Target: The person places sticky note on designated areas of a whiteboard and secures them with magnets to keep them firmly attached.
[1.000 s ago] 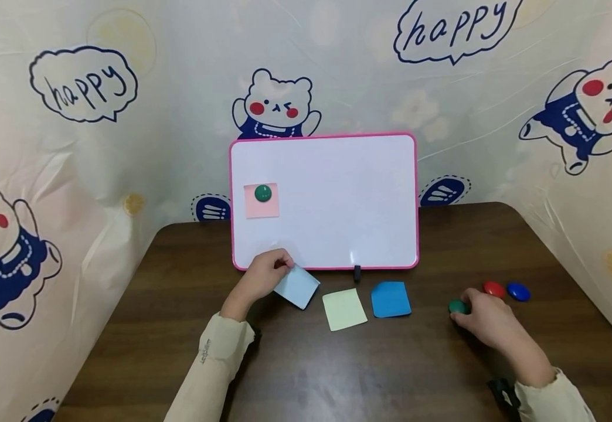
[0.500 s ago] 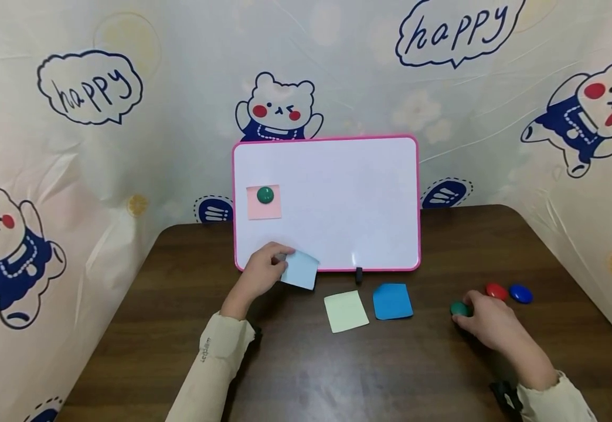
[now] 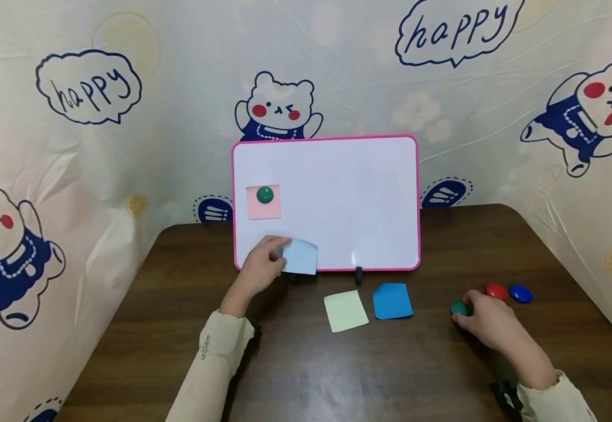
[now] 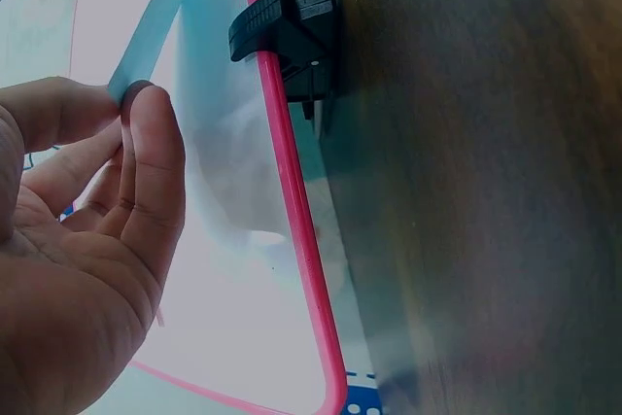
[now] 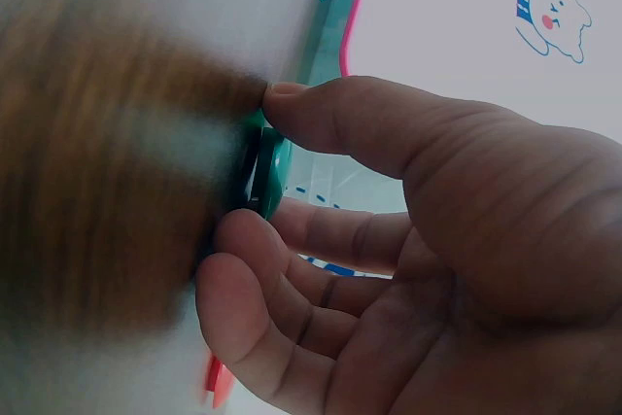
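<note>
One thin, pale-blue paper square (image 3: pixel 302 258), and we see the left hand (image 3: pixel 258 268) pinching it low before the whiteboard (image 3: pixel 348 199); right of the whiteboard, the right hand (image 3: pixel 493 322) seemingly grips a glossy green disc (image 3: pixel 458 308).

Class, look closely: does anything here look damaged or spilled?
Possibly: the bright blue square paper note on the brown wooden table lacks a sharp upper-left corner, folded or cut, I can't tell which; the pale green square paper note beside it shows all four. Nothing looks spilled.
</note>
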Action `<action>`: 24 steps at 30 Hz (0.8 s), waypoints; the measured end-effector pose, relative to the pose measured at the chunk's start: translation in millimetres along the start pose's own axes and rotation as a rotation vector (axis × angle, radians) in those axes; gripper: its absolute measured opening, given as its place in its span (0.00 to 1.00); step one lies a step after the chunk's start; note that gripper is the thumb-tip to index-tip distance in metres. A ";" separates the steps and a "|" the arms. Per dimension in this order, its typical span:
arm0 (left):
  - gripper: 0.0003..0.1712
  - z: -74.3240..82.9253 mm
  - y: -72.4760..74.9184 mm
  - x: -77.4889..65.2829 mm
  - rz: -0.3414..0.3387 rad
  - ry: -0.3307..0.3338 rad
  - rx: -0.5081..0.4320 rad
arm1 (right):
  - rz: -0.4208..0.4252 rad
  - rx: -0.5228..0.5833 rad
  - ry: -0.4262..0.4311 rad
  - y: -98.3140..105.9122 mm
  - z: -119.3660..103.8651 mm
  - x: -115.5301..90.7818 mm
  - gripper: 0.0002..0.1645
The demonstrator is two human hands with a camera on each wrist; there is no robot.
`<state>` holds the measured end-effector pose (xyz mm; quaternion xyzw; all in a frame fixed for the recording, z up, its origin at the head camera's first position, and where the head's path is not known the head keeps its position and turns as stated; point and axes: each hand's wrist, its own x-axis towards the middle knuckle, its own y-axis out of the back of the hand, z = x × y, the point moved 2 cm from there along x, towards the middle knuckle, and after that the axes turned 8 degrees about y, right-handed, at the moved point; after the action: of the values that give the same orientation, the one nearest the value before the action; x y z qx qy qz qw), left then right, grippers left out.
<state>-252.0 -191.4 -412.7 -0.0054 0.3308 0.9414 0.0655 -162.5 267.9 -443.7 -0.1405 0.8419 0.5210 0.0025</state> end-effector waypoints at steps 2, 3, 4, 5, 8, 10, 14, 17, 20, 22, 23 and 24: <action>0.27 -0.2 0.3 0.0 0.004 0.001 -0.002 | -0.003 0.003 0.001 -0.3 0.0 -0.1 0.26; 0.27 -0.1 0.5 0.0 0.006 0.002 -0.004 | -0.001 0.004 -0.002 0.3 -0.6 -0.1 0.26; 0.28 0.2 0.8 0.1 0.009 0.003 -0.004 | -0.001 0.005 0.000 0.6 -0.8 -0.1 0.26; 0.28 0.8 1.1 0.2 0.010 0.003 -0.004 | 0.001 0.006 0.002 0.9 -0.9 -0.1 0.26; 0.28 2.4 1.7 0.5 0.016 0.012 -0.003 | 0.008 0.002 0.006 1.0 -1.3 -0.2 0.25; 0.29 3.1 1.8 0.6 0.011 0.022 -0.005 | 0.008 -0.002 0.009 0.6 -1.4 -0.5 0.25; 0.31 4.2 1.2 1.3 0.005 0.033 -0.028 | 0.002 0.000 0.003 0.9 -1.7 -0.4 0.25; 0.32 6.0 0.8 1.8 0.002 0.024 -0.050 | -0.002 -0.001 0.000 1.7 -2.0 -0.2 0.26; 0.34 8.5 0.6 2.4 -0.003 0.006 -0.059 | -0.004 0.001 -0.001 2.6 -2.0 0.2 0.26; 0.35 10.0 0.3 2.9 -0.004 -0.004 -0.053 | -0.009 0.005 -0.006 2.5 -1.7 0.5 0.26; 0.35 10.5 0.0 3.2 -0.005 -0.006 -0.051 | -0.010 0.006 -0.006 2.6 -1.6 0.5 0.27; 0.36 10.7 -0.3 3.0 -0.005 -0.007 -0.050 | -0.012 0.004 -0.004 2.2 -1.2 0.2 0.27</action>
<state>-254.6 -184.1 -404.7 -0.0044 0.3069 0.9492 0.0691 -163.1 267.7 -441.3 -0.1444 0.8420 0.5198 0.0076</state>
